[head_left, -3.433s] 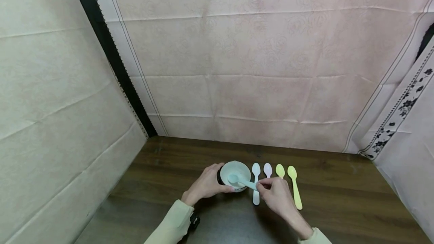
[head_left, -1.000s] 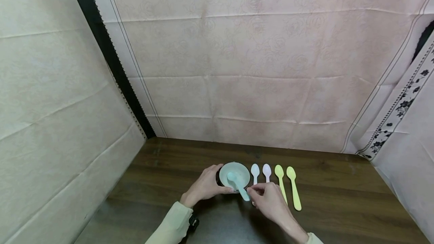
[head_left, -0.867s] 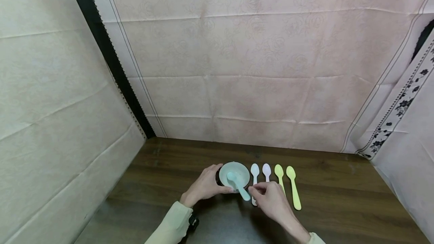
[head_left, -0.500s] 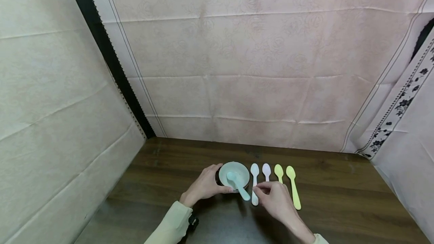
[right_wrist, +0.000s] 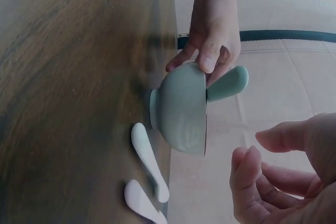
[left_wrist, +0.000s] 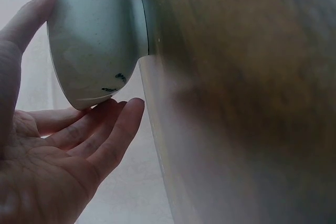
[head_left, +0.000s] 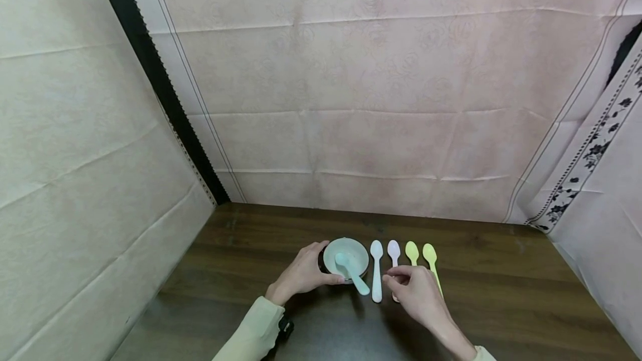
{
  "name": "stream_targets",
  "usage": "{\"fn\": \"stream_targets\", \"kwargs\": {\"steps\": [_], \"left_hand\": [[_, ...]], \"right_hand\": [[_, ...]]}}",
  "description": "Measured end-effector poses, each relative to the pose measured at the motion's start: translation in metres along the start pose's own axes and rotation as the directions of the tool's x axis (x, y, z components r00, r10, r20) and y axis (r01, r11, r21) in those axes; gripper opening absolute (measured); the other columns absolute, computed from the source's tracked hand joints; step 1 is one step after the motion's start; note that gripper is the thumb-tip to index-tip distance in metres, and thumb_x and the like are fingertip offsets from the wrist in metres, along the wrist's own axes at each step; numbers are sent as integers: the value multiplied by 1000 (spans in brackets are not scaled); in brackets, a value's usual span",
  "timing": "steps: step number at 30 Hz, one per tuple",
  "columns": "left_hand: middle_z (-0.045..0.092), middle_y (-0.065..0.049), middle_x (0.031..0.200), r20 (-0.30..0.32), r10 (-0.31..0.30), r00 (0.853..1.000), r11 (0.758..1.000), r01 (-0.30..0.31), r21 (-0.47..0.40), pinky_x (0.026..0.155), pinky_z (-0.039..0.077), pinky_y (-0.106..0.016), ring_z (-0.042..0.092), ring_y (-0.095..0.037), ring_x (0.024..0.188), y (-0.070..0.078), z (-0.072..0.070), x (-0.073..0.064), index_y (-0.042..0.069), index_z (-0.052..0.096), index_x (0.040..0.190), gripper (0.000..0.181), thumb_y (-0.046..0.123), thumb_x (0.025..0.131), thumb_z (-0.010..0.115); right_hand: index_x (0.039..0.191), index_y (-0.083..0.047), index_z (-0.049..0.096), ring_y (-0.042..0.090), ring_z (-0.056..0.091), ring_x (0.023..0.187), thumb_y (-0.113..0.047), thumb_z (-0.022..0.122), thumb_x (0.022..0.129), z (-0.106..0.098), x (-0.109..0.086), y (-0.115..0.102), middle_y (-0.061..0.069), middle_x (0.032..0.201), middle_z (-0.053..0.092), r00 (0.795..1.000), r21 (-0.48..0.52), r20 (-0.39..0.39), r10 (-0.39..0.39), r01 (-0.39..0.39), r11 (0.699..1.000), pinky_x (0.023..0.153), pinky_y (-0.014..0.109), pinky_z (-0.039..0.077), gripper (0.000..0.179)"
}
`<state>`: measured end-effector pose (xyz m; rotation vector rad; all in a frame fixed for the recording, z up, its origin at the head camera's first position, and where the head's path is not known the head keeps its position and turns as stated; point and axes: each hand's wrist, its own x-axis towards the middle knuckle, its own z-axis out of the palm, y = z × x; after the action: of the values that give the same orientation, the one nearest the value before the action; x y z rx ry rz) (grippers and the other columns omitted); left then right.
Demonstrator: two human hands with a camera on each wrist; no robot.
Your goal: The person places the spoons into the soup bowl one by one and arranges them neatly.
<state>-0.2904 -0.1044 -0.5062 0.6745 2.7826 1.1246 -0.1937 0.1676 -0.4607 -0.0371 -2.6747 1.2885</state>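
One spoon (head_left: 353, 275) in the pale-green bowl (head_left: 357, 248)

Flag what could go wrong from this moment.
The teal spoon leans in the bowl with its handle jutting past the rim; a brush from the right grip could dislodge it. The bowl stands on a narrow foot, so an uneven pull by the left grip might tip it. The right grip hangs over the lavender spoon and, dropping lower, could nudge it askew.
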Motion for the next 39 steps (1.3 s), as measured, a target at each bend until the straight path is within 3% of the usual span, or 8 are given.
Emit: {"fn": "stream_targets", "kwargs": {"steps": [7,28,39], "left_hand": [[65,-18,150,0,10,1000,1000,-10,2,114,53,-59,61,-38,139,0,0,1,1,53,158,100,54,83,94],[62,-22,153,-5,5,1000,1000,-5,-12,116,50,-63,57,-44,144,2,-1,-1,-2,52,158,103,55,83,94],[65,-20,151,-3,12,1000,1000,-12,-5,114,52,-61,60,-40,140,1,-1,0,0,54,157,100,54,83,94]], "right_hand": [[99,-9,87,1,59,65,-11,82,92,-5,0,3,-5,75,75,1000,-30,-25,-1,0,1000,64,20,48,8],[94,-12,85,2,56,66,-13,84,91,-19,-6,22,-6,75,73,999,-97,-48,26,-31,995,65,22,46,4],[97,-10,86,4,55,66,-16,85,91,-22,-6,33,-6,76,73,998,-120,-44,44,-49,992,63,23,44,9]]}}
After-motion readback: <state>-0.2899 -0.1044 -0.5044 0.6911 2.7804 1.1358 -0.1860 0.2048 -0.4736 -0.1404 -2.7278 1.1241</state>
